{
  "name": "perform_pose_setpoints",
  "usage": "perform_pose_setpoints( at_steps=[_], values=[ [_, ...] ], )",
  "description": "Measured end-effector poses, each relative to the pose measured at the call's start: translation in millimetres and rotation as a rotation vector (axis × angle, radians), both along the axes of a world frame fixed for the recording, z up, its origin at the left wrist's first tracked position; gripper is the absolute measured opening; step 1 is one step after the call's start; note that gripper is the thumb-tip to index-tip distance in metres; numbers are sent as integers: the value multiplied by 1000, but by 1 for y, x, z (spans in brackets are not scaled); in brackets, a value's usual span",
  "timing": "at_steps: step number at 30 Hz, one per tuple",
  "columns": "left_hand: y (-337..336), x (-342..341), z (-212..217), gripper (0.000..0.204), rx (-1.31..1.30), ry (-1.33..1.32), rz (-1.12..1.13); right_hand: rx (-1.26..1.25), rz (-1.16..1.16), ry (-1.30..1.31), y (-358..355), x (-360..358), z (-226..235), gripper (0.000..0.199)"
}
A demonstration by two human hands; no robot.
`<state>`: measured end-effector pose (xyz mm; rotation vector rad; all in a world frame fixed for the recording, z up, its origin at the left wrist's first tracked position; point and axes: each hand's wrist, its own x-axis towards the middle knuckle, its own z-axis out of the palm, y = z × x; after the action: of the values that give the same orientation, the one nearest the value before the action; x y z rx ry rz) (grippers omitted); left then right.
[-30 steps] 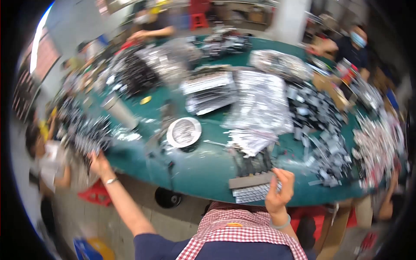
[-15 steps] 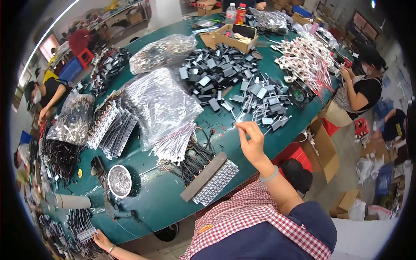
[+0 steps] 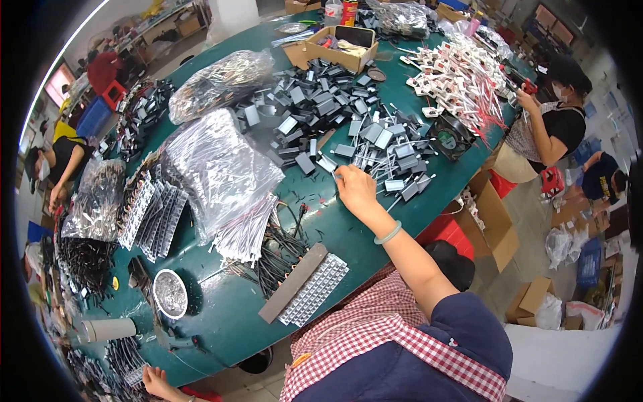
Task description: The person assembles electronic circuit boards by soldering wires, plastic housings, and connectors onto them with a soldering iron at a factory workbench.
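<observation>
Right hand (image 3: pixel 355 189) on green surface (image 3: pixel 348 234), grip pinched on a thin white lead (image 3: pixel 326 163) beside grey parts (image 3: pixel 375 144), left hand (image 3: pixel 155 382) at surface edge, grip unclear

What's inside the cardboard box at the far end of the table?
The box holds a dark flat slab and some pale and reddish small items. Its walls hide the bottom, and the contents are too small to identify.

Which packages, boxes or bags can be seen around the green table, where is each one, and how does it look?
Open brown cardboard box: far side of table, shallow, rectangular.
Clear plastic bag: table middle, left of the right hand, crinkled, silvery.
Second clear bag: beyond it, bulging.
Brown cardboard carton: floor, right of table, open.
</observation>
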<state>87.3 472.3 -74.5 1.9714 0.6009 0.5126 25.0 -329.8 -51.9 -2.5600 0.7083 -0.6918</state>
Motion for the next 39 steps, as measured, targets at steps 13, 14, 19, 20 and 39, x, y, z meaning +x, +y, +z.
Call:
perform_pose_setpoints(
  at_steps=[13, 14, 19, 20, 39],
  values=[
    [-488, 16, 85, 17, 381, -148, -1054, -114, -350, -524, -75, -59, 48, 9],
    [-508, 18, 83, 18, 471, -197, -1146, -86, -353, -477, -83, -61, 37, 8],
    [-577, 31, 67, 13, 995, -138, -1219, -119, -370, -317, -93, -66, 17, 12],
    [-581, 33, 63, 13, 992, -156, -1227, -164, -363, -374, -84, -61, 24, 14],
    [-584, 50, 53, 7, 1011, -179, -1276, -23, 46, 31, -11, 78, 6, 21]
  ],
)
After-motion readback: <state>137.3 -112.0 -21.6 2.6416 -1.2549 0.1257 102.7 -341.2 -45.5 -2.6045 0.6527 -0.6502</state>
